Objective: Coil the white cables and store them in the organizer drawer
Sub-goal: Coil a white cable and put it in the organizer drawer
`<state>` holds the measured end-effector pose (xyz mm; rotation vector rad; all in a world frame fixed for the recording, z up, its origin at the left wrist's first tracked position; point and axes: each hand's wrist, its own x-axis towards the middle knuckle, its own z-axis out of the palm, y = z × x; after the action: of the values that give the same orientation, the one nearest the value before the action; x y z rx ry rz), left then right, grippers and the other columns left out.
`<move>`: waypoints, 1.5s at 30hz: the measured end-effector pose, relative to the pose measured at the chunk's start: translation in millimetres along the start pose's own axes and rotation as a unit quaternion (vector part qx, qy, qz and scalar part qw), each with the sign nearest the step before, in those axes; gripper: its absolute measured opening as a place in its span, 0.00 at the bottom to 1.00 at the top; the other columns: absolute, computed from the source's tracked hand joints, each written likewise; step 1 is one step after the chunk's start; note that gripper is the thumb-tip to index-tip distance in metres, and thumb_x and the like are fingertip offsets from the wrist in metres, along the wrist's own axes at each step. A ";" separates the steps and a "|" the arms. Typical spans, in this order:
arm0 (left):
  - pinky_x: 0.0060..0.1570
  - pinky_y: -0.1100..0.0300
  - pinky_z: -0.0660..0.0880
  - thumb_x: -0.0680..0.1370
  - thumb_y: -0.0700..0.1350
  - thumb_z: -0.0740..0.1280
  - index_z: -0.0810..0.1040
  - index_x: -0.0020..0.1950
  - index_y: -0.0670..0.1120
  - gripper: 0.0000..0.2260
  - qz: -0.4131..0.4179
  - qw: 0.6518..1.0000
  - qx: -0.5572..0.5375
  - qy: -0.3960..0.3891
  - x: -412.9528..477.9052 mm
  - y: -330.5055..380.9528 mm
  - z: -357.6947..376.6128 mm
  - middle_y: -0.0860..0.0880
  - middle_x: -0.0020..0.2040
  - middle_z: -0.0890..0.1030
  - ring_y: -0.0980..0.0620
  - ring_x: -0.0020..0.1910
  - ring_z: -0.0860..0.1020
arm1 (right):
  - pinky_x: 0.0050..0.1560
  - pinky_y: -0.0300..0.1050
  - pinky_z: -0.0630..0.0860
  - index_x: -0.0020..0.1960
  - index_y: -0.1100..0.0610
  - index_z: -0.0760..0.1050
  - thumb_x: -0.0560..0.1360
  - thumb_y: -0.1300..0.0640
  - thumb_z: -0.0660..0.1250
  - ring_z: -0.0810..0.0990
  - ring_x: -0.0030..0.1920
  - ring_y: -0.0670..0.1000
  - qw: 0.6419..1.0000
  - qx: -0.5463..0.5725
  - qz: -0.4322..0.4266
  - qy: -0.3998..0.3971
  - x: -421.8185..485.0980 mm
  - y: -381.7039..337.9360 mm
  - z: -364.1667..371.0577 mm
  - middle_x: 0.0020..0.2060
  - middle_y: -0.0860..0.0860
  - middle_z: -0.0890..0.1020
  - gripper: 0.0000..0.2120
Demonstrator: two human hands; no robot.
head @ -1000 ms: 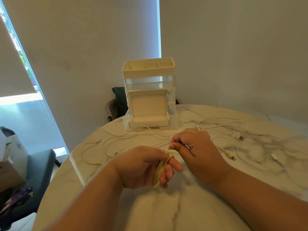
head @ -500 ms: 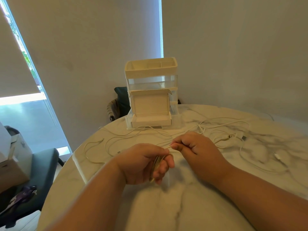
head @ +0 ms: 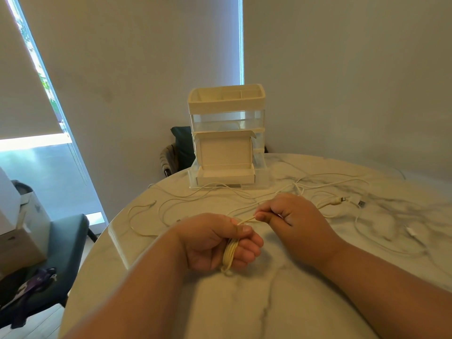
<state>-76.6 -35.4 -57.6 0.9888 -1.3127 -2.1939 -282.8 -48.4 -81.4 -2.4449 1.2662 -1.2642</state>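
My left hand point(head: 212, 241) is closed around a tight coil of white cable point(head: 230, 256), several loops wrapped over its fingers. My right hand point(head: 291, 216) pinches the free strand of that same cable just right of my left thumb, a short taut length running between the two hands. Loose white cables point(head: 325, 189) lie spread across the marble table point(head: 244, 302), some with plugs at the right point(head: 342, 199). The cream organizer point(head: 226, 135) stands at the table's far edge, its bottom drawer point(head: 225, 176) pulled out and open.
A dark chair point(head: 66, 243) and cardboard boxes point(head: 17, 231) stand at the left beside the table. Another dark chair back point(head: 181, 145) shows behind the organizer. More cable loops trail off toward the table's left edge point(head: 141, 216) and far right point(head: 411, 233).
My left hand has turned so the coil now shows across its fingers. My right hand has drawn the free strand slightly right and up. The loose cables on the right have shifted toward me.
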 end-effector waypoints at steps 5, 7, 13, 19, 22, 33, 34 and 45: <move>0.36 0.60 0.78 0.80 0.42 0.62 0.82 0.47 0.38 0.11 0.023 0.999 0.029 -0.018 4.4 -3.2 3.5 0.45 0.36 0.81 0.52 0.32 0.80 | 0.50 0.32 0.69 0.46 0.45 0.83 0.76 0.49 0.70 0.78 0.49 0.38 0.999 0.003 0.034 -0.018 0.6 5.0 -1.4 0.42 0.38 0.82 0.04; 0.34 0.62 0.77 0.80 0.43 0.63 0.82 0.45 0.40 0.11 0.053 0.997 0.055 -0.004 5.5 -2.6 4.8 0.46 0.34 0.80 0.55 0.28 0.78 | 0.51 0.33 0.70 0.46 0.44 0.83 0.76 0.50 0.70 0.78 0.49 0.38 0.998 0.021 0.052 -0.014 -0.1 5.9 -3.1 0.42 0.38 0.83 0.04; 0.25 0.63 0.69 0.76 0.48 0.62 0.79 0.35 0.43 0.15 0.173 0.984 0.043 -0.006 1.5 4.7 11.4 0.51 0.23 0.68 0.57 0.19 0.65 | 0.44 0.37 0.70 0.43 0.47 0.82 0.79 0.51 0.66 0.79 0.44 0.41 0.996 0.051 0.061 -0.040 1.2 -2.2 -3.6 0.37 0.38 0.82 0.08; 0.22 0.64 0.69 0.77 0.47 0.61 0.77 0.33 0.43 0.15 0.282 0.948 -0.141 -0.040 -2.0 11.8 9.4 0.53 0.21 0.68 0.59 0.17 0.65 | 0.51 0.35 0.72 0.52 0.46 0.82 0.80 0.51 0.64 0.79 0.49 0.39 0.995 0.037 0.041 -0.088 -2.8 -16.6 0.5 0.44 0.38 0.83 0.08; 0.21 0.65 0.68 0.78 0.47 0.59 0.76 0.33 0.44 0.15 0.303 0.928 -0.217 0.002 -4.3 14.6 15.6 0.54 0.21 0.66 0.59 0.17 0.64 | 0.53 0.36 0.71 0.54 0.42 0.79 0.80 0.52 0.63 0.77 0.51 0.37 0.993 0.027 0.030 -0.111 -2.7 -21.3 5.5 0.47 0.36 0.82 0.08; 0.29 0.65 0.77 0.83 0.42 0.58 0.78 0.49 0.40 0.11 0.371 0.811 -0.435 0.125 -6.1 29.8 14.4 0.51 0.36 0.74 0.59 0.31 0.72 | 0.61 0.36 0.67 0.58 0.40 0.79 0.81 0.52 0.60 0.73 0.47 0.30 0.971 -0.013 0.042 -0.236 -9.5 -38.7 7.1 0.45 0.29 0.80 0.13; 0.31 0.64 0.78 0.83 0.43 0.58 0.78 0.51 0.40 0.11 0.372 0.812 -0.426 0.141 -4.8 29.0 12.8 0.51 0.36 0.75 0.58 0.31 0.74 | 0.59 0.30 0.66 0.62 0.42 0.79 0.81 0.54 0.60 0.74 0.51 0.31 0.968 -0.002 0.040 -0.249 -9.9 -40.5 7.4 0.51 0.32 0.81 0.14; 0.58 0.55 0.74 0.83 0.39 0.58 0.77 0.60 0.38 0.11 0.352 0.825 -0.377 0.231 14.1 21.5 3.4 0.48 0.37 0.77 0.54 0.33 0.77 | 0.51 0.33 0.70 0.69 0.43 0.71 0.79 0.47 0.63 0.73 0.47 0.38 0.954 0.017 0.031 -0.298 -15.6 -51.8 9.3 0.43 0.42 0.76 0.19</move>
<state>-89.0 -52.8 -42.9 0.5208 -0.3809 -1.5087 -248.4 -6.2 -74.5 -2.4511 1.1120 -0.4530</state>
